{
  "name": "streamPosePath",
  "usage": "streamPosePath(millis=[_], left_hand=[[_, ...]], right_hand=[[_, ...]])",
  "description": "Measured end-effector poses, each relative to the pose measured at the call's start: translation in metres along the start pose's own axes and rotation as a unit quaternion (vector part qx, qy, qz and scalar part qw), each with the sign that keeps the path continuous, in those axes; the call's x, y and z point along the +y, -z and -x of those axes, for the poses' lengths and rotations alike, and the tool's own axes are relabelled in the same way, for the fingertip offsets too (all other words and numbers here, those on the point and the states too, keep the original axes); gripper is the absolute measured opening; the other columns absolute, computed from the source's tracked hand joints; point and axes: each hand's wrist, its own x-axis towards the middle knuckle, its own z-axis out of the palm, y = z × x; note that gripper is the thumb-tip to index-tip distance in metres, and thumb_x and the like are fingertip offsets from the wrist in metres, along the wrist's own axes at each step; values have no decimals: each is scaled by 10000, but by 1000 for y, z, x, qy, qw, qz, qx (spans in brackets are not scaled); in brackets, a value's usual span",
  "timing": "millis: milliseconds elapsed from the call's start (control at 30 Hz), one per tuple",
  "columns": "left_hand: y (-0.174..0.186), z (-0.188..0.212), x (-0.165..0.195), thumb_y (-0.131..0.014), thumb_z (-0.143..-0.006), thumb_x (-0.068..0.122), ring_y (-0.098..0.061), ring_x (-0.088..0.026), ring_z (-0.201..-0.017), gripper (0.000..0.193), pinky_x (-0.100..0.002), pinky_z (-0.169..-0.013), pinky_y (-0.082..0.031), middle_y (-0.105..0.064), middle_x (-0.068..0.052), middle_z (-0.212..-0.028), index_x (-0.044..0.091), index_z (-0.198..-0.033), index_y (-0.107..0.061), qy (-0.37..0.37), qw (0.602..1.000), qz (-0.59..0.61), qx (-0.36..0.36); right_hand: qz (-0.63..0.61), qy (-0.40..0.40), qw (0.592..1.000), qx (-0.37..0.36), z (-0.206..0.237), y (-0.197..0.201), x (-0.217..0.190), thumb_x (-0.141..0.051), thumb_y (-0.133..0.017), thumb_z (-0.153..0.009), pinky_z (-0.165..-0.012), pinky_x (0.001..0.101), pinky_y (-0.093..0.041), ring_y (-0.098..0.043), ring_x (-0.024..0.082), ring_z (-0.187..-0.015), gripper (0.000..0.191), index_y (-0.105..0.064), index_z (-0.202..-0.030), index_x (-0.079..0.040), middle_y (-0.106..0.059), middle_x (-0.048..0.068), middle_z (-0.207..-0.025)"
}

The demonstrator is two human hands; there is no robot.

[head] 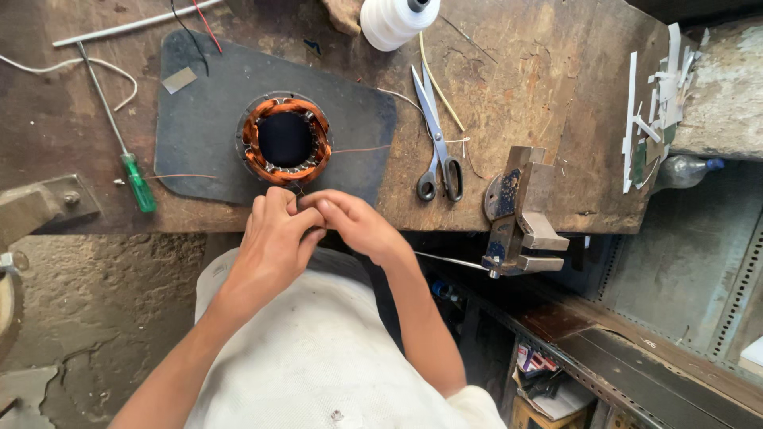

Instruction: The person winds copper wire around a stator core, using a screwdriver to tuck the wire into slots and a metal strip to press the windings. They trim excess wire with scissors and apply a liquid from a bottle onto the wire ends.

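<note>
Both hands met at frame centre | left hand (274, 230) and right hand (350, 222) pinched thin copper wire | wound stator (284, 139) sat just above on dark mat (207, 143) | coils wound, leads unfinished | scissors (437, 143) lay idle right.

On the bench: one copper-wound stator (284, 140), one pair of scissors (438, 143), one screwdriver (119, 143), one thread spool (395, 20), one vise (520, 208).

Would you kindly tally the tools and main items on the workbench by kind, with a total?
Copper-wound stator: 1
Scissors: 1
Green-handled screwdriver: 1
Bench vise: 1
White thread spool: 1
Dark mat: 1
Total: 6
The left hand and right hand meet at the bench edge, just below the stator.
</note>
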Motion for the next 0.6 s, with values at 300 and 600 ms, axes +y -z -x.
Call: streamPosePath(millis=[300,600], left_hand=[[23,16,-6,-646,-1034,309,-686,-227,-980,354,-352,-889,-529,-698,-124,-1084,170,-1348,-563,342,926,143,-64],[-2,1,-16,-709,-940,216,-468,-210,-874,151,-378,-795,-460,-476,-119,-1055,73,-985,-696,133,945,286,-87]], right_hand=[[-117,-30,992,29,15,-4,28,-264,-607,-1059,-856,337,-597,-706,163,-899,262,-667,-999,-16,-702,54,-914],[231,50,972,-6,19,-3,11,-189,-575,-1001,-856,347,-577,-725,152,-957,243,-728,-1141,-62,-757,48,-1042]])
